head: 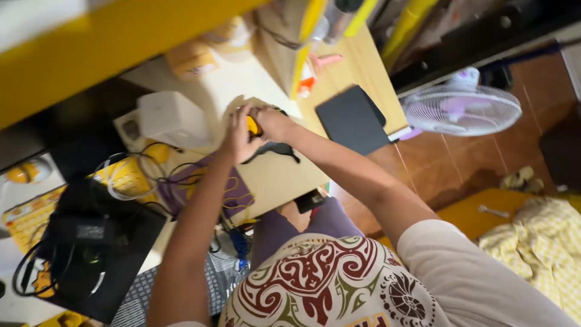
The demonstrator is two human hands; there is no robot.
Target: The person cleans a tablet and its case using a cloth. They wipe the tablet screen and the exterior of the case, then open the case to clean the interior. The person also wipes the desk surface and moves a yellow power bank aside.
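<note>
Both my hands meet over a light wooden desk (357, 66). My left hand (237, 142) and my right hand (273, 121) together grip a small yellow and black object (253, 126); its exact kind is too blurred to tell. Just below the hands a curved black part (277, 150) lies on or hangs above the desk. A purple cloth (181, 188) with thin cables lies under my left forearm.
A white box (172, 118) stands left of the hands. A black flat pad (351, 118) lies at the right on the desk. Black bag and tangled cables (91, 242) sit at lower left. A white fan (463, 109) stands on the brown tiled floor. Yellow checked cloth (538, 242) lies at lower right.
</note>
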